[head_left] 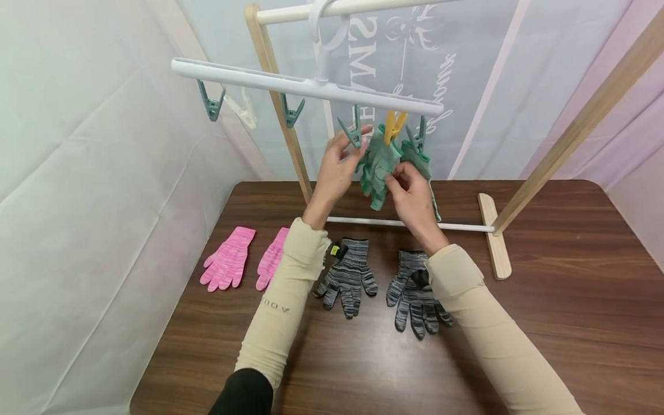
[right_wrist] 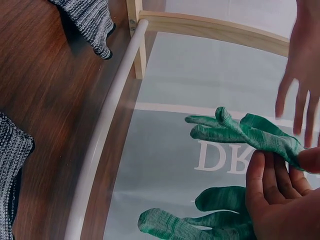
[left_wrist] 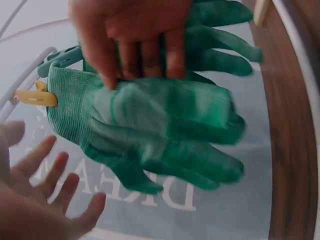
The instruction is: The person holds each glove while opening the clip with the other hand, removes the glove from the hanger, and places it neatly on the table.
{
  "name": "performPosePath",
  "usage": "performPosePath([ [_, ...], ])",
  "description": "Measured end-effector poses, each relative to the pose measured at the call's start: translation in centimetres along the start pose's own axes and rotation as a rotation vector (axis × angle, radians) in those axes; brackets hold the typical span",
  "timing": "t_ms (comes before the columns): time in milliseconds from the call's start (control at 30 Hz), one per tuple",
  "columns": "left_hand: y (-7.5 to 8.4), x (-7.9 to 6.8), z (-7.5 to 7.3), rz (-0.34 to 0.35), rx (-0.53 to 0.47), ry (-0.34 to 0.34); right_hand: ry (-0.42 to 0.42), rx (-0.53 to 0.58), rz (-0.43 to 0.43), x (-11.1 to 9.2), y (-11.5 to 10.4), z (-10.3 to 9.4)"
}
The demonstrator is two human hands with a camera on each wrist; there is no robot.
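Observation:
A green knit glove [head_left: 380,167] hangs from a yellow clip [head_left: 394,127] on the white hanger. My right hand [head_left: 414,199] pinches this glove between thumb and fingers; the right wrist view shows its fingers beneath the glove [right_wrist: 270,140]. Just behind and to the right, a second green glove [head_left: 417,158] hangs from a teal clip [head_left: 418,135]. To the left of the gloves is my left hand [head_left: 336,170], near another teal clip [head_left: 354,129]. Its fingers are spread and hold nothing in the left wrist view, where the hand [left_wrist: 45,185] stands apart from the glove.
The white hanger [head_left: 306,86] hangs on a wooden rack [head_left: 576,121], with more clips [head_left: 211,104] at its left. Two pink gloves [head_left: 228,259] and two grey striped gloves [head_left: 350,279] lie on the brown table [head_left: 353,363]. A printed cloth [head_left: 477,69] hangs behind.

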State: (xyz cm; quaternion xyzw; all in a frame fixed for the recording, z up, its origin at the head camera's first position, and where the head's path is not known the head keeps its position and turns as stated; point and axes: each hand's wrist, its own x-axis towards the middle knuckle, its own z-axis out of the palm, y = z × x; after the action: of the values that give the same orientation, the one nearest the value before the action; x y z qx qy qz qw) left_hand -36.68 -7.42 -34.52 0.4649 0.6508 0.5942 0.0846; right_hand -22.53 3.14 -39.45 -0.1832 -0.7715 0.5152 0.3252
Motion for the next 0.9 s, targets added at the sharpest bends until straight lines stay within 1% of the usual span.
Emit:
performPosePath([
  [67, 0.2, 0.8, 0.3, 0.001, -0.075, -0.076, -0.009, -0.005, 0.009, 0.0, 0.1, 0.0],
  [133, 0.4, 1.4, 0.7, -0.015, -0.145, -0.133, -0.013, -0.006, 0.017, 0.0, 0.2, -0.1],
  [233, 0.7, 1.9, 1.3, -0.029, -0.188, -0.184, -0.012, -0.003, 0.016, 0.0, 0.2, -0.1],
  [333, 1.0, 2.2, 1.8, -0.052, -0.182, -0.191, -0.017, -0.006, 0.004, 0.0, 0.1, -0.1],
  [400, 1.2, 2.4, 2.1, -0.075, -0.161, -0.188, -0.025, -0.012, -0.003, -0.1, 0.0, -0.2],
  [467, 1.4, 2.6, 2.3, -0.079, -0.130, -0.193, -0.029, -0.029, -0.011, -0.2, 0.1, -0.3],
  [533, 1.6, 2.9, 2.6, -0.055, -0.123, -0.214, -0.034, -0.046, -0.019, -0.3, 0.1, -0.5],
  [567, 1.7, 3.1, 2.7, -0.031, -0.123, -0.229, -0.037, -0.055, -0.024, -0.4, 0.2, -0.5],
  [633, 1.7, 3.4, 2.9, 0.023, -0.148, -0.260, -0.040, -0.073, -0.032, -0.6, 0.3, -0.7],
  [700, 1.6, 3.5, 3.0, 0.051, -0.183, -0.273, -0.043, -0.076, -0.036, -0.7, 0.4, -0.8],
  [767, 1.5, 3.6, 3.1, 0.054, -0.217, -0.271, -0.045, -0.074, -0.036, -0.9, 0.5, -0.8],
  [800, 1.4, 3.6, 3.1, 0.044, -0.238, -0.262, -0.047, -0.073, -0.033, -0.9, 0.5, -0.9],
  [900, 1.2, 3.4, 2.9, 0.039, -0.261, -0.209, -0.066, -0.060, -0.020, -1.2, 0.6, -1.0],
])
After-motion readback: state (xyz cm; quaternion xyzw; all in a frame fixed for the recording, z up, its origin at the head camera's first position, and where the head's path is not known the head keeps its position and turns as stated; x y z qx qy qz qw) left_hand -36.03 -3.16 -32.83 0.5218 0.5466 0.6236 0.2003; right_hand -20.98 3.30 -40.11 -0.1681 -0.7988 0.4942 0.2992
